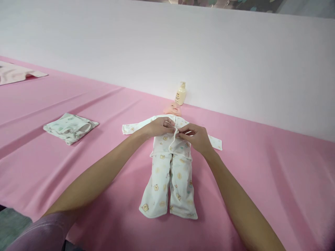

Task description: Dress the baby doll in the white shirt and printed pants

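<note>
A baby doll (172,108) lies on its back, dressed in a white printed shirt (163,145) and matching pants (160,177). Over the doll's chest, my left hand (161,126) pinches the shirt's front edge with bent fingers. From the other side my right hand (195,136) grips the same front opening, thumb and fingertips pressed together. Between the two hands the front edge is lifted in a small fold. Whether a button or snap is at the fingertips cannot be made out. The doll's sleeves stretch out to both sides.
A cream pump bottle (181,94) stands behind the doll's head, by the white wall (167,45). A folded printed cloth (70,127) lies to the left on the wrinkled pink sheet (110,108). Farther left is a pale pink cloth (18,73).
</note>
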A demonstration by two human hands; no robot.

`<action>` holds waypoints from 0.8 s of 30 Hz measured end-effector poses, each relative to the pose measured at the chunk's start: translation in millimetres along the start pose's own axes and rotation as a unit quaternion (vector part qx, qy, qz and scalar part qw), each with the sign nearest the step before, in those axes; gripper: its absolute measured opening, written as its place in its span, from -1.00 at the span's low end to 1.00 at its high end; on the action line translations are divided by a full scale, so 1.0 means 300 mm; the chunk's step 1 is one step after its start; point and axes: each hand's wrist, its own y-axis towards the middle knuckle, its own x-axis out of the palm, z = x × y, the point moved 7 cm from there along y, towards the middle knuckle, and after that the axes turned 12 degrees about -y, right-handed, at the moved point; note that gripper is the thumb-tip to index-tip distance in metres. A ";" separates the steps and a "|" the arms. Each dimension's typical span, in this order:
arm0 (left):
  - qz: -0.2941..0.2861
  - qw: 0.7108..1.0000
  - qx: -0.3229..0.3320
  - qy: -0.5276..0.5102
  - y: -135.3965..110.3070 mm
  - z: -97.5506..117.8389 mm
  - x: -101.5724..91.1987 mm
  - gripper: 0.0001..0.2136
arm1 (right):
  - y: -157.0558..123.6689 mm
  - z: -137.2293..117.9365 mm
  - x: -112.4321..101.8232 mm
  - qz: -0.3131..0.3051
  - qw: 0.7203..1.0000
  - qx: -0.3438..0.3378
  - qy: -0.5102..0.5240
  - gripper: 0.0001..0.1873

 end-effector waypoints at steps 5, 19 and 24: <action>-0.023 1.000 -0.002 -0.018 -0.002 0.004 0.003 -0.57 | -0.002 0.035 0.016 0.001 0.999 0.024 0.033 -0.74; -0.001 1.000 0.002 0.013 -0.001 0.003 -0.004 -0.52 | -0.003 0.028 0.000 -0.020 0.999 0.022 0.038 -0.66; 0.025 1.000 0.000 0.011 -0.001 -0.003 -0.009 -0.53 | 0.002 0.038 0.016 0.019 0.999 0.010 0.024 -0.67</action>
